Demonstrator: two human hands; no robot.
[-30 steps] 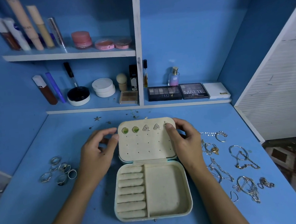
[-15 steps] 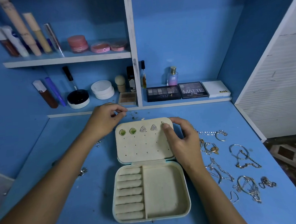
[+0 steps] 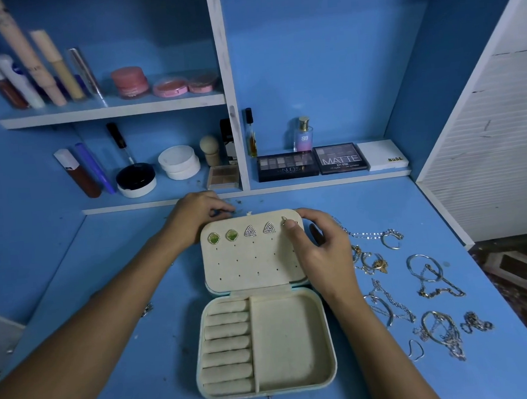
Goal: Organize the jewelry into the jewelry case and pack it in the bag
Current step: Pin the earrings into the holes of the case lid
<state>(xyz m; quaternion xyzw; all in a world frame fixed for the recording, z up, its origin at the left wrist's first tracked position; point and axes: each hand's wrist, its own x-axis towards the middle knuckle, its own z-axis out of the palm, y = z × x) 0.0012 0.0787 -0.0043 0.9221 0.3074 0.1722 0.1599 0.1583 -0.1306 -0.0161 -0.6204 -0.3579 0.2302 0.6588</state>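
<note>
Right grip (image 3: 318, 251): I see thumb and forefinger pinching a small earring (image 3: 285, 220) at the lid's (image 3: 253, 261) 1 o'clock corner.
Left grip (image 3: 195, 217): fingers curled, tips together behind the lid's 11 o'clock corner; I cannot tell what they pinch.
Case (image 3: 264, 338): open flat at tabletop (image 3: 116, 331) centre, lid at 12 o'clock of the tray.
Lid row: two green studs (image 3: 223, 236), two triangle studs (image 3: 259, 229).
Tray: ring rolls (image 3: 228, 346) at 9 o'clock, open bay at 3.
Chains (image 3: 415, 285): loose, at 3 o'clock of the case.
Shelves (image 3: 112, 111): cosmetics, 12 o'clock.
</note>
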